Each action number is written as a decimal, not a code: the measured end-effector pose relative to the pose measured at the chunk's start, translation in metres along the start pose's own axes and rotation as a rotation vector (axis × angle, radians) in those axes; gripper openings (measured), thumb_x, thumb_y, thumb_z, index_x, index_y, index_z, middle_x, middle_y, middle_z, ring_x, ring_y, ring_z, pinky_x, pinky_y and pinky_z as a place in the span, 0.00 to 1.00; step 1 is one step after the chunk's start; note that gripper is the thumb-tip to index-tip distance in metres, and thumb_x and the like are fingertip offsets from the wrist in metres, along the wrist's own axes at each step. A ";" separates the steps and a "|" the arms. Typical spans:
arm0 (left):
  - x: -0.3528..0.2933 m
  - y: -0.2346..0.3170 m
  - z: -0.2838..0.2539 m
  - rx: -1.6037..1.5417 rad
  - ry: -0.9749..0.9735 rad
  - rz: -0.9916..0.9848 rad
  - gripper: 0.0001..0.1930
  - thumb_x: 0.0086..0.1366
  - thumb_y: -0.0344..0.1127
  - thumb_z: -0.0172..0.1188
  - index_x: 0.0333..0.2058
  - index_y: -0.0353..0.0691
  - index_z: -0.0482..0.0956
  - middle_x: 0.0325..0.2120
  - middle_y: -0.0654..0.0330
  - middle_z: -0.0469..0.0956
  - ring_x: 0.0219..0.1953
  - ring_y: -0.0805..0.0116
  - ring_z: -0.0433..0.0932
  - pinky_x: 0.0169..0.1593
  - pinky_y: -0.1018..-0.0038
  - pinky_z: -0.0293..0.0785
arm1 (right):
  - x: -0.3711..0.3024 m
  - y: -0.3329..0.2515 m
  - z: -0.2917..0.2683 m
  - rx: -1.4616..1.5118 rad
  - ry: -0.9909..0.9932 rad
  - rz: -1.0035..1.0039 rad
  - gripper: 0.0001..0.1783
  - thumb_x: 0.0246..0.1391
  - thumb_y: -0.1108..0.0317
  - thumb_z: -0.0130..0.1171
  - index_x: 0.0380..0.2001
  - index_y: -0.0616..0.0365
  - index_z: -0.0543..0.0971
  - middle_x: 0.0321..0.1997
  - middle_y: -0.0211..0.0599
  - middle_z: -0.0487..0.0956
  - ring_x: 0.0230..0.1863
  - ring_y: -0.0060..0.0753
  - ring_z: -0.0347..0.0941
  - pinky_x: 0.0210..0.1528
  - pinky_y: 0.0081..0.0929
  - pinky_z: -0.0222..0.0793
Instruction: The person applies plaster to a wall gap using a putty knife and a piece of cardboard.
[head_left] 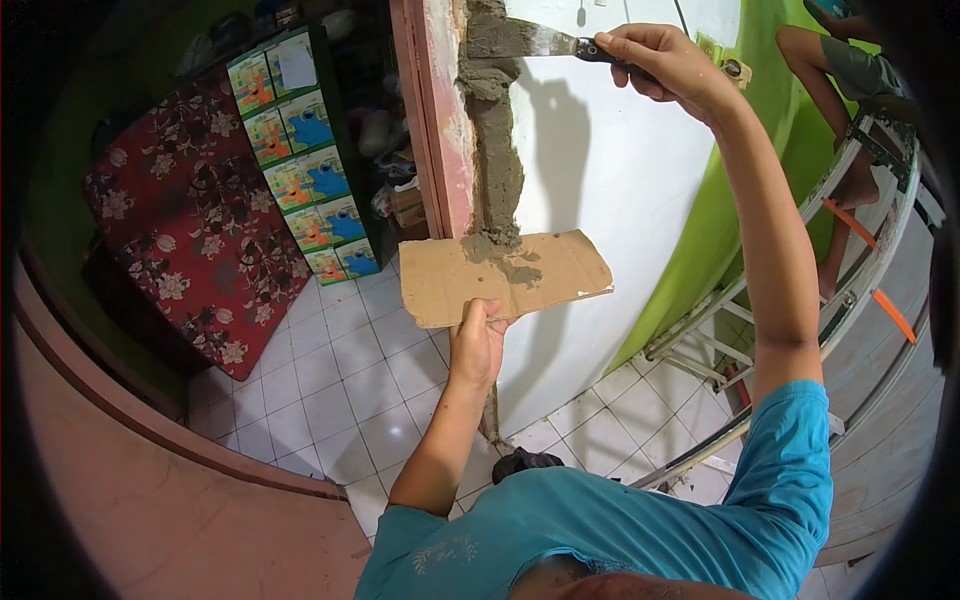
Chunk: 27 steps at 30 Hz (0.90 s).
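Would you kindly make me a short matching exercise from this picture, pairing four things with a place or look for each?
Things
1. Scraper
2. Cardboard
3. Drawers
4. Ladder

Places and looks
A. Green-edged, with colourful pictures on the fronts
B. Held in the left hand
C. At the picture's far right
D. Held in the right hand, blade at the mortar

Right pairs: 1-D, 2-B, 3-A, 4-C

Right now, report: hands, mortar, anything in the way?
Right hand gripping putty knife, blade over mortar strip. Left hand holding cardboard with mortar daubs. Nothing visible blocking the blade.
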<state>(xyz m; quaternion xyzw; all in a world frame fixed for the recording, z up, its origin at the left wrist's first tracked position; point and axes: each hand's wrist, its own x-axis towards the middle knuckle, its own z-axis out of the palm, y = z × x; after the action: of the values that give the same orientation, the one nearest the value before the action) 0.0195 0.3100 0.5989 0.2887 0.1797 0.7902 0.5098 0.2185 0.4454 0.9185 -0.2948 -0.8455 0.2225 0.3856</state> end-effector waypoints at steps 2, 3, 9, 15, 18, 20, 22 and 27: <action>-0.002 0.000 -0.002 0.008 -0.025 -0.014 0.25 0.64 0.26 0.47 0.61 0.33 0.64 0.56 0.52 0.72 0.58 0.53 0.76 0.58 0.49 0.76 | -0.005 0.000 0.001 0.012 -0.030 -0.011 0.22 0.63 0.50 0.62 0.42 0.61 0.82 0.24 0.28 0.78 0.15 0.09 0.57 0.15 0.14 0.45; -0.002 0.000 -0.001 0.007 -0.024 -0.012 0.25 0.64 0.26 0.47 0.61 0.33 0.64 0.56 0.52 0.72 0.58 0.53 0.76 0.58 0.49 0.76 | -0.007 0.001 0.001 0.022 -0.003 -0.024 0.22 0.63 0.50 0.61 0.42 0.61 0.82 0.24 0.28 0.77 0.15 0.09 0.57 0.16 0.14 0.45; -0.002 -0.001 -0.001 -0.003 -0.016 -0.005 0.25 0.63 0.26 0.47 0.61 0.33 0.64 0.56 0.53 0.73 0.58 0.53 0.76 0.59 0.49 0.76 | -0.010 0.025 -0.011 0.136 0.013 -0.031 0.21 0.64 0.49 0.61 0.42 0.58 0.82 0.24 0.26 0.77 0.16 0.09 0.56 0.17 0.13 0.46; -0.001 -0.001 -0.001 0.008 -0.008 -0.015 0.25 0.63 0.26 0.47 0.61 0.34 0.64 0.56 0.53 0.73 0.58 0.53 0.76 0.60 0.48 0.74 | -0.016 0.053 -0.024 0.102 -0.141 -0.020 0.20 0.63 0.50 0.63 0.43 0.56 0.84 0.22 0.26 0.76 0.16 0.10 0.58 0.17 0.12 0.46; -0.003 0.002 0.002 -0.018 -0.045 -0.026 0.23 0.64 0.25 0.48 0.59 0.35 0.66 0.55 0.55 0.71 0.56 0.58 0.76 0.58 0.55 0.76 | -0.004 0.061 -0.027 0.047 -0.166 -0.032 0.19 0.63 0.51 0.64 0.44 0.57 0.84 0.23 0.27 0.77 0.17 0.10 0.59 0.17 0.12 0.47; -0.004 0.004 0.006 0.004 -0.019 -0.009 0.24 0.64 0.26 0.47 0.60 0.34 0.65 0.56 0.53 0.73 0.58 0.54 0.75 0.61 0.51 0.74 | 0.008 0.064 -0.029 0.074 -0.165 -0.035 0.19 0.63 0.52 0.64 0.45 0.57 0.85 0.23 0.27 0.77 0.17 0.11 0.59 0.18 0.13 0.49; -0.003 0.002 0.001 0.000 -0.016 -0.013 0.24 0.64 0.26 0.47 0.60 0.34 0.65 0.56 0.53 0.73 0.58 0.54 0.75 0.60 0.52 0.74 | 0.020 0.069 -0.029 0.039 -0.183 -0.094 0.20 0.63 0.52 0.64 0.46 0.57 0.85 0.24 0.28 0.78 0.18 0.11 0.60 0.19 0.13 0.50; -0.004 0.001 0.002 -0.020 0.008 -0.009 0.24 0.64 0.25 0.47 0.60 0.34 0.65 0.56 0.54 0.73 0.58 0.55 0.75 0.60 0.53 0.74 | 0.038 0.068 -0.029 0.051 -0.180 -0.133 0.21 0.63 0.51 0.63 0.46 0.57 0.85 0.25 0.27 0.79 0.18 0.11 0.61 0.19 0.13 0.52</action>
<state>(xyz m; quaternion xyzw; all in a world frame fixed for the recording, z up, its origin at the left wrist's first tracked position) 0.0209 0.3063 0.5996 0.2794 0.1750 0.7909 0.5156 0.2429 0.5251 0.9144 -0.2068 -0.8884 0.2436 0.3296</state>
